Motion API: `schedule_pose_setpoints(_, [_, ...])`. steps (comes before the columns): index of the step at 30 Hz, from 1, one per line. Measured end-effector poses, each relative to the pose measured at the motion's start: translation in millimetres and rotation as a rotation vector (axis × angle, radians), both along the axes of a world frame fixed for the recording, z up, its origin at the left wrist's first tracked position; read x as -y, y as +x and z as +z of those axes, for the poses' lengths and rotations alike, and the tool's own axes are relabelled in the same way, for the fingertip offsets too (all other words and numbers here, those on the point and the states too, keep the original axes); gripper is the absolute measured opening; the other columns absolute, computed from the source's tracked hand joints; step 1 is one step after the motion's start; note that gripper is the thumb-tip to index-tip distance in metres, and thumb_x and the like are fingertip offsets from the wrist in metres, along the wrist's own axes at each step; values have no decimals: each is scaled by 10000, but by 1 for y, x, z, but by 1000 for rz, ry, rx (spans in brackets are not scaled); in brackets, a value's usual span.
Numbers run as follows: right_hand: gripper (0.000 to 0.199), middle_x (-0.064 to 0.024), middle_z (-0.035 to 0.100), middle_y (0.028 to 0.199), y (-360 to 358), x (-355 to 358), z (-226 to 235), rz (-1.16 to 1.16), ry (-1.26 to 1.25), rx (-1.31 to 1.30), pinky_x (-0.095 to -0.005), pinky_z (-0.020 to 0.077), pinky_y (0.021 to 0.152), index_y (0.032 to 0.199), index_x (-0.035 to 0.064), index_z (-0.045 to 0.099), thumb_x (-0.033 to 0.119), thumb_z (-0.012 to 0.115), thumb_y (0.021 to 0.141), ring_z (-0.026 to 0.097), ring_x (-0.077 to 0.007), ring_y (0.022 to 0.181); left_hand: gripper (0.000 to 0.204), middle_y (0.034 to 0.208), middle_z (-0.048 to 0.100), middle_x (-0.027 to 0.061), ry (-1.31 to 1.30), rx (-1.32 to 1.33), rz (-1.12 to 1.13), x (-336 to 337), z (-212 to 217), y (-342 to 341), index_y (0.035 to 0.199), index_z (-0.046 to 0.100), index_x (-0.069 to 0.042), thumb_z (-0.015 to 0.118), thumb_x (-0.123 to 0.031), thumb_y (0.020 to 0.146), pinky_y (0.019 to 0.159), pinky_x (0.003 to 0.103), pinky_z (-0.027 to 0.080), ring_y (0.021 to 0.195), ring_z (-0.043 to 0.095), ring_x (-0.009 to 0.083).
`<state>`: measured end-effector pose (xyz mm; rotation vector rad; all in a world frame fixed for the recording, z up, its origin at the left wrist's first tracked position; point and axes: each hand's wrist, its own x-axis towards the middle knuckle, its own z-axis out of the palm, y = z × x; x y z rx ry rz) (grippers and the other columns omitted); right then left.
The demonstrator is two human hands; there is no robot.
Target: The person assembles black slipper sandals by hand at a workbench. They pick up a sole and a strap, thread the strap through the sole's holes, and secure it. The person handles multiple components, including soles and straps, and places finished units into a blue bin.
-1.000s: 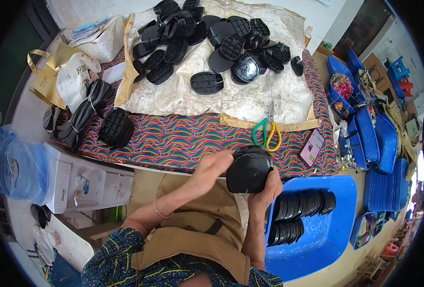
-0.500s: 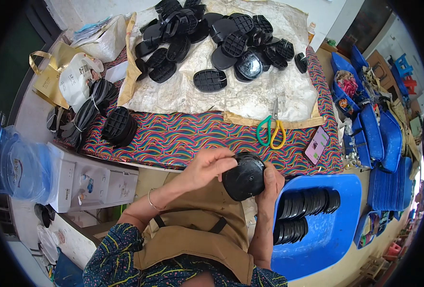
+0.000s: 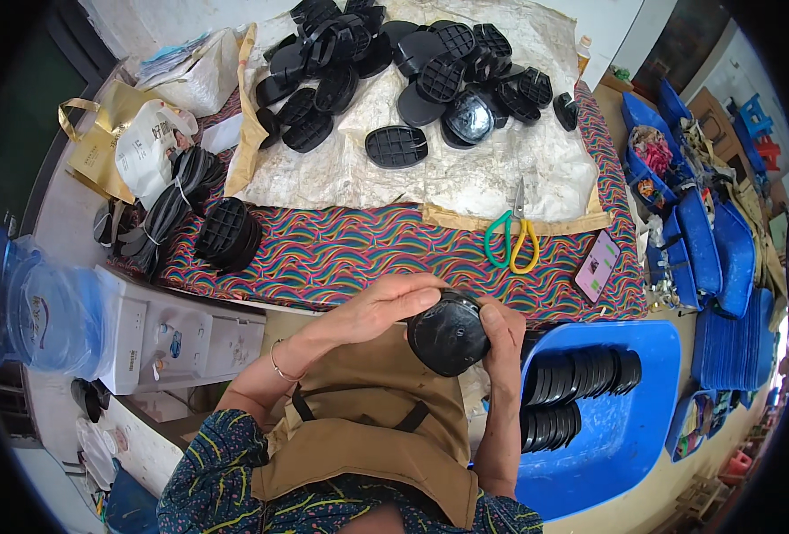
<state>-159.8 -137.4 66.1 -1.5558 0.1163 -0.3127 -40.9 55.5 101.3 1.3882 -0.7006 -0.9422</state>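
A round black plastic piece (image 3: 448, 335) is held in front of my apron, just below the table's near edge. My right hand (image 3: 503, 331) grips its right side. My left hand (image 3: 386, 304) lies over its top left, fingers curved onto the rim. Right of my hands, a blue tub (image 3: 639, 418) holds rows of stacked black pieces (image 3: 573, 378). A pile of loose black plastic pieces (image 3: 412, 62) lies at the far end of the table on a pale sheet (image 3: 466, 182).
A striped multicoloured cloth (image 3: 341, 254) covers the near table. On it lie green-and-yellow scissors (image 3: 512, 238), a phone (image 3: 597, 265) and a bundled stack of black pieces (image 3: 227, 235). Bags (image 3: 136, 147) sit far left, a water dispenser (image 3: 158, 338) near left, blue trays (image 3: 719, 258) on the right.
Both hands stay on the black piece close to my body; my left hand has shifted across its top.
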Motion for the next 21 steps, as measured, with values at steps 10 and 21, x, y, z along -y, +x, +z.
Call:
schedule_pose_setpoints(10, [393,-31,489,705,2,4,-4,77,-16,-10,-300,349,602,840,-54,579,306,543,995,419,-125,668,342,770,576,27,-194,601,163,14,-20,-6,1005,628,12,490,-298,1043,597,257,434,671,545,93])
schedule_pose_setpoints(21, [398,-74,491,676,5,-2,7,75,-161,-57,-303,367,585,839,-40,598,319,537,1001,435,-131,633,225,929,611,5,58,205,-14,10,-10,6,1082,648,19,591,-172,976,739,254,448,851,563,89])
